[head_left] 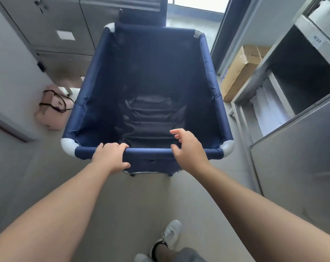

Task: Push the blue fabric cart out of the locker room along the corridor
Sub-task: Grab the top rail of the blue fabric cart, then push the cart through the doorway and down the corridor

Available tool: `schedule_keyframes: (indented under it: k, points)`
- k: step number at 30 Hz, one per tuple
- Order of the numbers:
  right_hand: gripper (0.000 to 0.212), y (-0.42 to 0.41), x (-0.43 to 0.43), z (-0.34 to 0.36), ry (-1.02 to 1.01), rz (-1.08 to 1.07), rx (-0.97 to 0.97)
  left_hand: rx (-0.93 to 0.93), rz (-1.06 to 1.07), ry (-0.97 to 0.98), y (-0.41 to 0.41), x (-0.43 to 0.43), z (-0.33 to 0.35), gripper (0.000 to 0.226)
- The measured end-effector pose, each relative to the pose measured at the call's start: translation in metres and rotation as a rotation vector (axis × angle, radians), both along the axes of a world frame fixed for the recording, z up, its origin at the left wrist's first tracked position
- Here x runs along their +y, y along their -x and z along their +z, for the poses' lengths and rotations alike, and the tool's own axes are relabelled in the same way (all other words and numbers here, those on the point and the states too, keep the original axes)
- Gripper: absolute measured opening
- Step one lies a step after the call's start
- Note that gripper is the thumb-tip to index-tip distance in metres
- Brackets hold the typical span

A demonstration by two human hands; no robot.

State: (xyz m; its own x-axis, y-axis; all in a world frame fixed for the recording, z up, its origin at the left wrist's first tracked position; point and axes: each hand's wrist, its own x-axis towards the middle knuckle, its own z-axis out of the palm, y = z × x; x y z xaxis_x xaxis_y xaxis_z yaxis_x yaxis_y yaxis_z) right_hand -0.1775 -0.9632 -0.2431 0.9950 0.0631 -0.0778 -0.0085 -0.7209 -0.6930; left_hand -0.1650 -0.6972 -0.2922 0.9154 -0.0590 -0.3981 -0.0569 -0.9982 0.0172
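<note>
The blue fabric cart (209, 61) stands right in front of me, a deep navy bin with white plastic corner pieces and small wheels under it. Dark folded fabric (151, 118) lies at its bottom. My left hand (111, 156) is wrapped around the near top rail, left of centre. My right hand (188, 150) hovers over the same rail right of centre, fingers spread and curled, not closed on it.
Grey metal lockers (52, 25) line the left and far side. A pink bag (53, 108) sits on the floor by the cart's left side. On the right are open steel cabinets (302, 76) and a cardboard box (241, 72). A bright doorway (196, 8) lies ahead.
</note>
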Motion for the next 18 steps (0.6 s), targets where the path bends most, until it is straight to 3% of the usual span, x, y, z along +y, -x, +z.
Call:
schedule_keyframes:
  k: [3, 7, 14, 18]
  points:
    - [0.040, 0.009, -0.005, -0.002, 0.077, 0.015, -0.029, -0.013, 0.018, -0.023, 0.003, -0.001, -0.012, 0.072]
    - [0.040, 0.006, 0.004, -0.012, 0.060, 0.011, 0.081, -0.006, 0.040, 0.053, 0.000, -0.003, -0.021, 0.076]
    - [0.056, -0.021, 0.015, -0.061, 0.338, 0.189, 0.131, -0.076, 0.093, 0.053, -0.008, -0.007, -0.029, 0.063]
    - [0.052, -0.029, 0.007, -0.082, 0.549, 0.309, -0.028, -0.117, 0.086, -0.044, -0.014, -0.009, -0.028, 0.060]
